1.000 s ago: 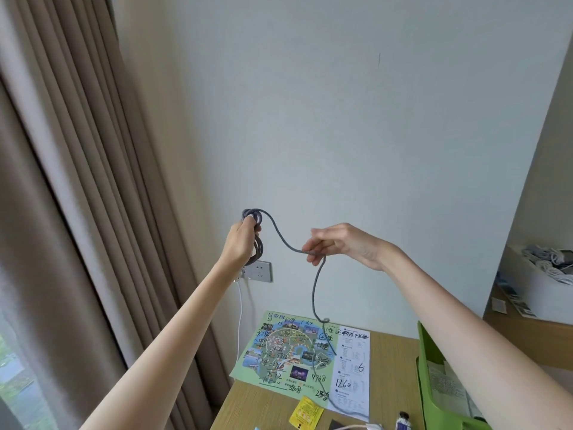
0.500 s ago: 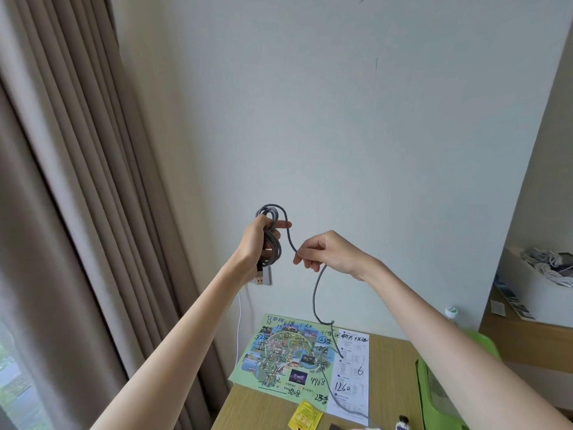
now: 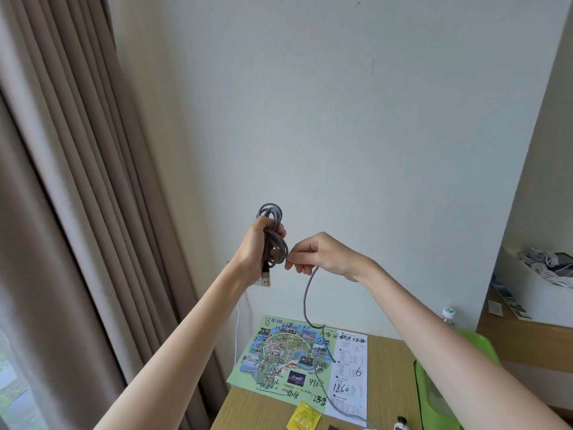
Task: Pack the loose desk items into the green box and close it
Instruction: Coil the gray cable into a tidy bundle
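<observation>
Head view caught the left hand (image 3: 259, 243) clenched around the coiled grey cable (image 3: 274, 243), right hand (image 3: 313, 254) pinching its tail above the desk (image 3: 390, 383); even, snug loops would fit the green box (image 3: 421, 395) best.

There is one view only, a wide-angle head camera that looks forward from above the desk (image 3: 393, 383) and tilts more toward the wall (image 3: 341, 119) than down at the wood. Both forearms reach in from the bottom edge, and the left hand (image 3: 257, 246) and right hand (image 3: 322, 256) meet near the middle of the frame, close to the lens. The curtain (image 3: 77, 197) fills the left side and bends with the lens, the desk shows only along the bottom, and a shelf (image 3: 527, 333) cuts in at the right edge.
</observation>
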